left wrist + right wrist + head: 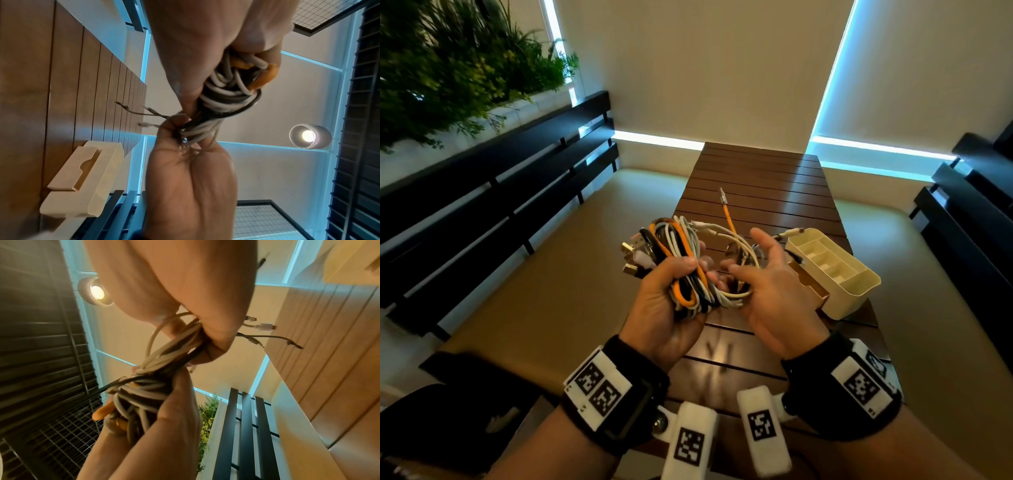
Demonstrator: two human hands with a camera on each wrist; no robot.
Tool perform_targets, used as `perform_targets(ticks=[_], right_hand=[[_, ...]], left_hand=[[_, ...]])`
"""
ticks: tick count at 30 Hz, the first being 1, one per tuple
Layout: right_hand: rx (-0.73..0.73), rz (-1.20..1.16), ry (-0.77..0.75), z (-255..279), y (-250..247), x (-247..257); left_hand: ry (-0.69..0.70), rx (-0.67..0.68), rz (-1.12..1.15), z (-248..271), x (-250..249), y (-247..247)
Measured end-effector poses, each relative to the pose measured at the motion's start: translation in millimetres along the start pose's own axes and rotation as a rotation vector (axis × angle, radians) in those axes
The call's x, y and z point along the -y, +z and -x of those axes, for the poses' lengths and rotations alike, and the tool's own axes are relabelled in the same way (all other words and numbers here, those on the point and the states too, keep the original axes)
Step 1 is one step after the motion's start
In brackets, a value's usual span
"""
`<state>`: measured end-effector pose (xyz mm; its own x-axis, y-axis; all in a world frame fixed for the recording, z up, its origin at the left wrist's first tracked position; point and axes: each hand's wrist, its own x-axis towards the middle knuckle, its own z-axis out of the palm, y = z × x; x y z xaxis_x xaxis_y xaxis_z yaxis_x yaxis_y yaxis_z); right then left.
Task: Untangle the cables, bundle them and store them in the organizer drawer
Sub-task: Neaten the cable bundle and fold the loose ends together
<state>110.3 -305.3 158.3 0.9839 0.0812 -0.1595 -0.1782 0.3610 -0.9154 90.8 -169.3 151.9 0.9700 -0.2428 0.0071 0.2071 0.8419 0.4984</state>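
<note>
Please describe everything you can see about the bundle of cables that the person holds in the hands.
The bundle of cables is a coiled mass of white, black and orange cords, held above the wooden table. The left hand grips its lower part with curled fingers; the right hand has loops passing through its fingers. Metal USB plugs stick out on the left side. One orange end with a plug rises upward and away. It looks still tangled, and no tie is visible.

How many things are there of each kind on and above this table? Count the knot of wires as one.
Hands: 2, left hand and right hand, both gripping the tangle
Cable tangle: 1, with orange, white and black strands; single cables cannot be counted
Organizer: 1, cream, on the table
Table: 1
Total: 5
</note>
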Motion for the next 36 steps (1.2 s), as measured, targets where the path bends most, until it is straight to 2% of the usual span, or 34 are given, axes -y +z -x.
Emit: perform_targets(ticks=[4, 9, 17, 23, 28, 36], right_hand=[[-0.025, 0.108, -0.121, 4, 2, 5], [0.023, 0.166, -0.161, 12, 5, 10], [-0.023, 0.260, -0.270, 19, 8, 10], [-0.075, 0.334, -0.382, 21, 13, 11], [-0.050, 0.532, -0.445, 24, 16, 9], [0.025, 0.685, -0.494, 29, 15, 12]], left_hand=[[-0.034, -0.041, -0.076, 2, -1, 0], [-0.062, -0.033, -0.178, 3, -6, 2], [-0.093, -0.069, -0.251, 5, -3, 1], [-0.163, 0.005, -0.235, 8, -3, 3], [-0.237, 0.124, -0.224, 16, -2, 5], [-0.179, 0.190, -0.402, 22, 0, 6]])
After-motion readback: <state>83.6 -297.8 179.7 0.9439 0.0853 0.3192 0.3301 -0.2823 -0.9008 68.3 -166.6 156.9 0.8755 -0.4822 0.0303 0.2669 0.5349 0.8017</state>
